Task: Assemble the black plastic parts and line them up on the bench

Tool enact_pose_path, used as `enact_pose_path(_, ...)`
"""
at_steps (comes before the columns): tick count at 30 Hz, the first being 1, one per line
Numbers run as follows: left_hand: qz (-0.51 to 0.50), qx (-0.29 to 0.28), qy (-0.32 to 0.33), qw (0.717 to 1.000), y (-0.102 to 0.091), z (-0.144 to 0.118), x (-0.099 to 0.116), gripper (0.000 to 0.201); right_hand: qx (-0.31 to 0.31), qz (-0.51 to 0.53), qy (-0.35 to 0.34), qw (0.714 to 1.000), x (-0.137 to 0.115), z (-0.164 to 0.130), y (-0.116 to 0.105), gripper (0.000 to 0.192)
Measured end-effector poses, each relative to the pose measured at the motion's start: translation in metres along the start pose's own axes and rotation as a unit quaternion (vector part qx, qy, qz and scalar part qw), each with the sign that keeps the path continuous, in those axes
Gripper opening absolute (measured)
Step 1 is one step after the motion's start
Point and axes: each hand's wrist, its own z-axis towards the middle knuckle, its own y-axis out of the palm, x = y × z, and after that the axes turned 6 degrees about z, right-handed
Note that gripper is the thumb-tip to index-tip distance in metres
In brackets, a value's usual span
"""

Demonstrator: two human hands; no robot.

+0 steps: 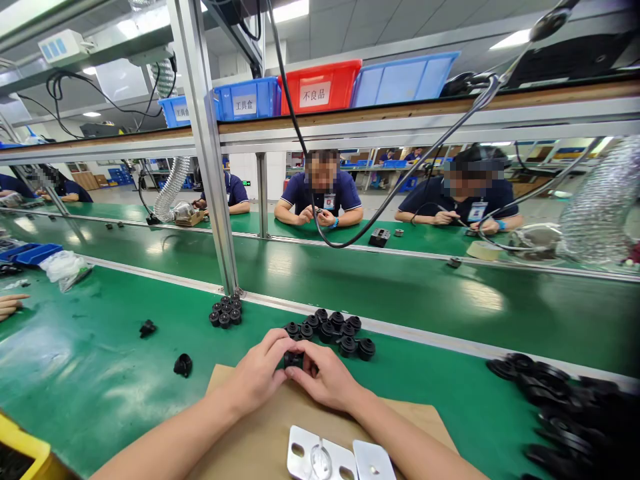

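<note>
Hiding black part [295,359] btwn hands [295,377]

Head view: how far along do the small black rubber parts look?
Done, it seems: a tidy group of small black parts by the post. In hand: the left hand and right hand pinch one black part together. Left: the cluster of parts beyond them, and two loose pieces lying apart.
</note>
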Motion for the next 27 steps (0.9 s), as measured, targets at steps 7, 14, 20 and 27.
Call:
enact_pose_path(7,0.217,0.082,-0.126,0.965,-0.034,0.008,-0.040,0.051,0.051,-0.014,-0.024,0.998,0.001,-0.001,0.001,0.025)
enact_pose_path(14,0.398,0.051,-0.270,0.875,-0.058,0.006,-0.075,0.027,0.040,-0.013,-0.022,0.999,0.002,-0.001,0.002,0.026)
enact_pose_path(20,0.379,0.061,-0.224,0.896,-0.044,0.007,-0.058,0.032,0.107,0.068,0.030,0.991,0.009,0.000,0.003,0.036)
enact_pose_path(27,0.363,0.072,-0.181,0.911,-0.022,0.008,-0.049,0.030,0.119,0.127,0.049,0.984,0.002,0.004,-0.003,0.033)
